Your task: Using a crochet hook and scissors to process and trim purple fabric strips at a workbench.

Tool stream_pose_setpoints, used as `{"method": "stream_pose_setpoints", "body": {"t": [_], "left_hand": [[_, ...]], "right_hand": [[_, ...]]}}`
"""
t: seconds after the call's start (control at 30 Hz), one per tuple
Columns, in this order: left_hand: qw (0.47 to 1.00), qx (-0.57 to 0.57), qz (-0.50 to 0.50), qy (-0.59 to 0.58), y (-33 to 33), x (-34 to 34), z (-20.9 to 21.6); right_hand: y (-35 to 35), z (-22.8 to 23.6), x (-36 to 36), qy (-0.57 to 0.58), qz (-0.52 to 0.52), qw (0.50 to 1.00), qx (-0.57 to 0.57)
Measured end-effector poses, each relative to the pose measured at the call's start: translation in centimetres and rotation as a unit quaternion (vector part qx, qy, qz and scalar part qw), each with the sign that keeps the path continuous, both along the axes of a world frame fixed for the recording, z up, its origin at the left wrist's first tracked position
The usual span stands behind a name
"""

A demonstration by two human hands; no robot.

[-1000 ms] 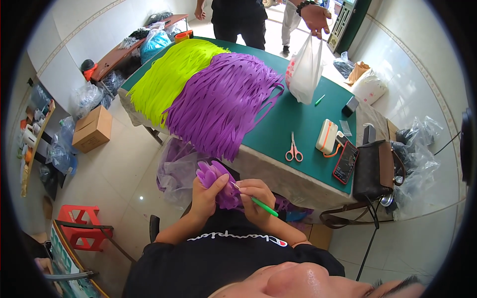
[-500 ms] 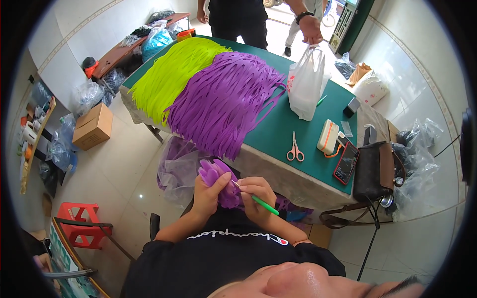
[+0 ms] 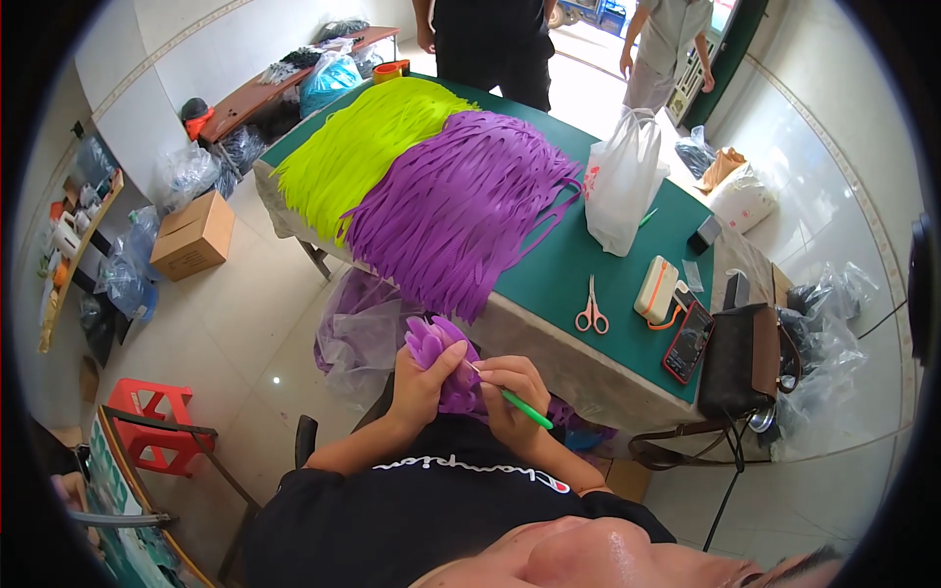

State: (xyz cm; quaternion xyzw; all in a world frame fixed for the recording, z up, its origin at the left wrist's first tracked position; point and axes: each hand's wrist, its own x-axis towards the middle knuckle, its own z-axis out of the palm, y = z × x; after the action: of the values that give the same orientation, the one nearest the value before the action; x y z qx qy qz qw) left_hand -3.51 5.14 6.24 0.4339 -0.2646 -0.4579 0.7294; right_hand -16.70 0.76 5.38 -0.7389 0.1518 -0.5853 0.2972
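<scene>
My left hand [image 3: 420, 388] is closed around a bunched purple piece with petal-like loops [image 3: 427, 338], held in front of my chest. In my right hand [image 3: 510, 384] is a crochet hook with a green handle [image 3: 530, 410]. Its thin metal tip meets the purple piece beside my left thumb; whether it has caught a strand is too small to tell. Beyond my hands, a spread of long purple strips [image 3: 461, 211] hangs over the near edge of the green table [image 3: 554, 284]. Bright yellow-green strips [image 3: 368, 132] lie to its left.
Pink-handled scissors [image 3: 592, 312], a cream case [image 3: 656, 286], a phone [image 3: 689, 341] and a white plastic bag [image 3: 619, 186] rest on the table. A dark handbag [image 3: 733, 363] stands at its right end. On the floor are a red stool [image 3: 152, 421] and a cardboard box [image 3: 193, 235]. Two people stand beyond.
A co-worker's hand has let go of the white plastic bag and withdrawn; the bag stands by itself. A second person shows more fully near the doorway. My hands keep nearly the same pose.
</scene>
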Motion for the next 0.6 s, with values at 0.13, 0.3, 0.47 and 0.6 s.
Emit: {"method": "stream_pose_setpoints", "body": {"t": [0.13,0.3,0.47,0.6], "left_hand": [[1.0,-0.008,-0.004,0.001,0.08,0.14,0.12],[1.0,-0.009,-0.005,0.001,0.16,0.01,0.31],[1.0,-0.008,-0.004,0.002,0.31,0.03,0.11],[1.0,-0.011,-0.008,-0.002,0.25,0.06,0.15]], "right_hand": [[0.13,0.12,-0.05,-0.004,0.008,1.0,0.022],[0.16,0.18,-0.05,0.004,0.007,1.0,0.017],[0.19,0.37,-0.03,0.011,0.001,1.0,0.009],[0.1,0.07,0.04,0.015,-0.006,1.0,0.007]]}}
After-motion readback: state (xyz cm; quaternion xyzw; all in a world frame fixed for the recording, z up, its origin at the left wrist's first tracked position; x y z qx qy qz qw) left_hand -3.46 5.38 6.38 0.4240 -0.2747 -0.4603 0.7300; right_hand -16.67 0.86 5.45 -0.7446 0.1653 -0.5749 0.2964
